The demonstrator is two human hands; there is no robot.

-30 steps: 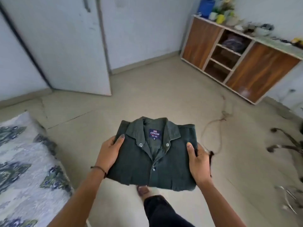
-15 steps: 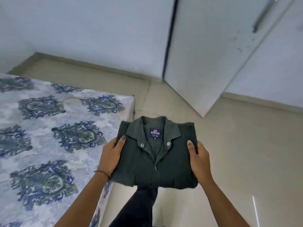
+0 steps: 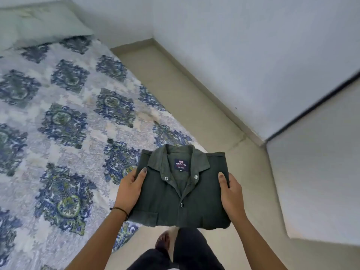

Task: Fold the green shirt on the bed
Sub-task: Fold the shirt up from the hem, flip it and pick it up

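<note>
The dark green shirt [image 3: 183, 193] is a neat folded rectangle, collar and brand label facing up, held in the air in front of me. My left hand [image 3: 129, 189] grips its left edge with the thumb on top. My right hand [image 3: 230, 193] grips the right edge the same way. The shirt hangs over the near right corner of the bed [image 3: 64, 121], which has a white cover printed with blue and green medallions.
A pale pillow [image 3: 41, 22] lies at the bed's far end. A strip of beige floor [image 3: 194, 98] runs between the bed and the white wall. A white door [image 3: 319, 172] stands at the right. My dark-trousered leg and bare foot [image 3: 162, 243] are below the shirt.
My view has swung left from the cupboard and door toward the bed, which now fills the left side. The folded shirt stays held the same way in both hands.
</note>
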